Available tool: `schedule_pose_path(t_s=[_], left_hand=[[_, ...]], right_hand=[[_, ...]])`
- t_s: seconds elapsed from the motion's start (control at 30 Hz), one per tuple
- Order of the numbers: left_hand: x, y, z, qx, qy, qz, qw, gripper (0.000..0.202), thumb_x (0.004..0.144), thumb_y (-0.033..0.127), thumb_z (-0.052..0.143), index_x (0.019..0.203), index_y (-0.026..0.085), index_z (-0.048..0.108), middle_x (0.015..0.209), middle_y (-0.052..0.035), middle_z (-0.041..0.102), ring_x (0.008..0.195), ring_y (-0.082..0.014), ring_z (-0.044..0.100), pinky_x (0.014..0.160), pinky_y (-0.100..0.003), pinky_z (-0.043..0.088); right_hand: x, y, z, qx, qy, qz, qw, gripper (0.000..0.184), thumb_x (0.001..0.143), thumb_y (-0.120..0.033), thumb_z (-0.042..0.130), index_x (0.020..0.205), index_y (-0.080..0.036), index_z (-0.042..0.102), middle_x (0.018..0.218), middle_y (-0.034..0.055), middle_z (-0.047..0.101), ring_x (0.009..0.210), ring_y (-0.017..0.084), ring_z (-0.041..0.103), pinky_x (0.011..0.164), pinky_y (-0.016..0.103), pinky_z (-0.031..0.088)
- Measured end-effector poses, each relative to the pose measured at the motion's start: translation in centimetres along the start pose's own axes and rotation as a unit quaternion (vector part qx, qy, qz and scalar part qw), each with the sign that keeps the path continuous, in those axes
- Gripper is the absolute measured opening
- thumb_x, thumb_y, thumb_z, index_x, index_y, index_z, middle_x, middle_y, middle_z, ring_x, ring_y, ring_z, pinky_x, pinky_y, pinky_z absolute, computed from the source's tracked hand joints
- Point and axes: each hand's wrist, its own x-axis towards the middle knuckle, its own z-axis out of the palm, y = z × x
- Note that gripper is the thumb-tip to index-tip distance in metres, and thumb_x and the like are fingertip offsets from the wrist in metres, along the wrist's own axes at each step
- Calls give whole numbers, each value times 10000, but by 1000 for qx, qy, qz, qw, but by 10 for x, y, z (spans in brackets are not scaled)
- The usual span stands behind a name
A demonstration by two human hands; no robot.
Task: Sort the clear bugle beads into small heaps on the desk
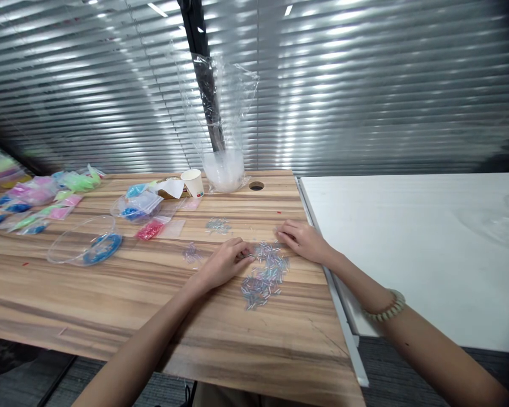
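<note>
A loose pile of several small clear, iridescent tube beads point(263, 274) lies on the wooden table point(110, 294). My left hand point(224, 262) rests at the pile's left edge with fingers curled and pinched together near the beads. My right hand point(302, 239) lies at the pile's upper right, fingers bent and pressed to the tabletop among the beads. What either hand pinches is too small to see. Two smaller bead clusters point(218, 226) lie farther back. A beaded bracelet point(385, 308) circles my right wrist.
A clear plastic bowl point(85, 242) with blue beads sits at left, beside small bags of red point(150, 229), blue, pink and green beads point(46, 195). A paper cup point(193, 182), stacked clear bowls in plastic wrap point(224, 169) and a cable hole point(257, 185) stand behind. A white table point(415, 237) adjoins at right.
</note>
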Motion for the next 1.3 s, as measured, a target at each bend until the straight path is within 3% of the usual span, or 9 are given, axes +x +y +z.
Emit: schedule_pose_path(t_s=[1.3], left_hand=[[-1, -1, 1, -13, -1, -5, 1000, 114, 887, 272, 508, 919, 180, 567, 862, -35, 559, 800, -163, 535, 741, -280, 436]], right_hand=[[0, -3, -2, 4, -1, 4, 1000, 252, 953, -274, 364, 869, -186, 586, 814, 55, 608, 752, 184, 566, 679, 310, 430]])
